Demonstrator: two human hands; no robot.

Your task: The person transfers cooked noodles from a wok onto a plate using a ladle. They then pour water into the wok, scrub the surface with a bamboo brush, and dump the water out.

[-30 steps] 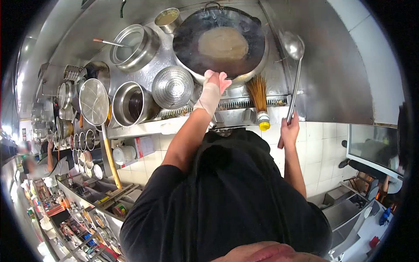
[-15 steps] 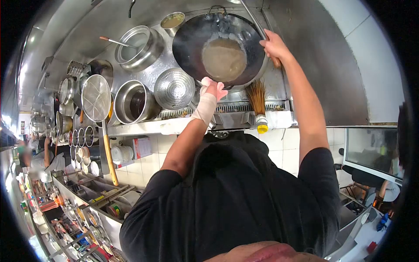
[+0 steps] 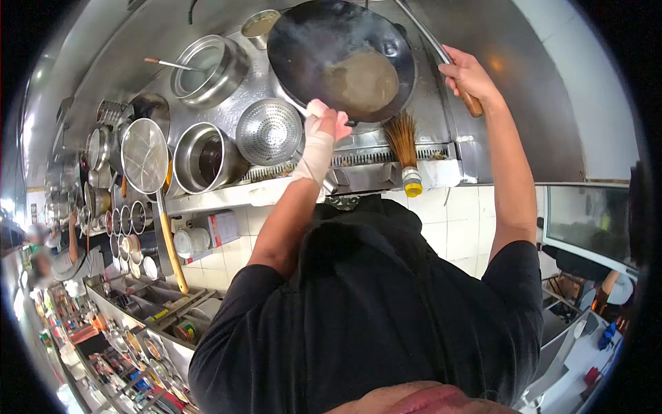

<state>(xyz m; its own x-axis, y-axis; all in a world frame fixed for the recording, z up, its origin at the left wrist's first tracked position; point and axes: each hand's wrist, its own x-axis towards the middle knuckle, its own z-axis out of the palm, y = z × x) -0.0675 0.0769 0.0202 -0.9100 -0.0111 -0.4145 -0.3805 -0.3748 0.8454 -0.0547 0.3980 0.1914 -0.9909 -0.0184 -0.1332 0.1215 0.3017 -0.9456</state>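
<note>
Clearly, left hand (image 3: 329, 123): we see its fingers closed on one pink cloth (image 3: 342, 129) at the near rim of the wok (image 3: 296, 52); whether they pinch a handle beneath it, we cannot tell.
Right hand (image 3: 471, 74): we find its fingers wrapped around the wooden-ended handle of one long-handled tool (image 3: 424, 33); its head is out of view beyond them.
Liquid (image 3: 365, 83): one brownish pool, off-centre in our single wok, beyond and to the right of the left fingers, with steam about it.
Spill risk: we judge that a jerk or steeper tilt by the left fingers could slop the pool over the rim.
Burn risk: should the cloth slip, hot metal could meet those fingers.
Brush (image 3: 400, 141): one, between both sets of fingers and nearer us; its bristles, close to the wok, could scorch.
Strainer (image 3: 265, 127): one, perforated, just left of the left fingers.
Pots: we count three, all left of those fingers: a dark-filled pot (image 3: 234, 162), a wide pot (image 3: 233, 81) holding one utensil (image 3: 152, 61), and a small pot (image 3: 259, 43) beside the wok.
Skimmer (image 3: 145, 155): one, wire mesh, well left of the left fingers.
</note>
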